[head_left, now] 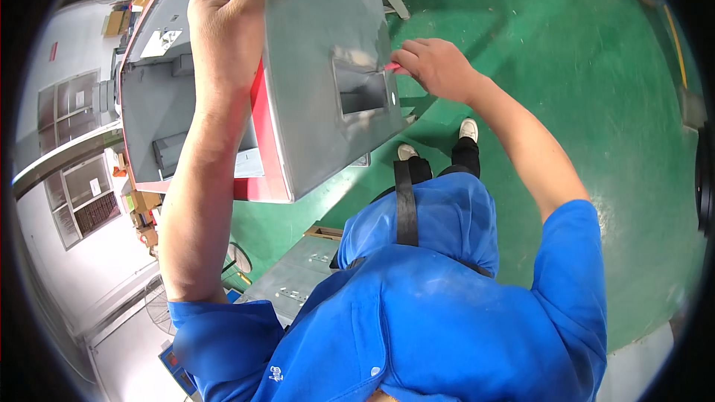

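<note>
A large grey metal cabinet (pixel 313 126) with red edging stands in front of me. My left hand (pixel 231 22) is up at the top of the view over the cabinet, its fingers closed on something dark and red that the frame's edge cuts off. My right hand (pixel 436 67) is at the cabinet's right side, closed on a small pink-red piece (pixel 392 66). The tip of that piece is by the right edge of a rectangular cut-out (pixel 361 91) in the grey panel. Pale smudges mark the panel around the cut-out.
Below the cabinet sits a grey metal panel (pixel 302 275) with small holes. Cardboard boxes (pixel 141 201) and a wire-guarded fan (pixel 158 301) are at the left, near a white wall with windows (pixel 82 197). My shoes (pixel 468 129) stand on the green floor (pixel 536 52).
</note>
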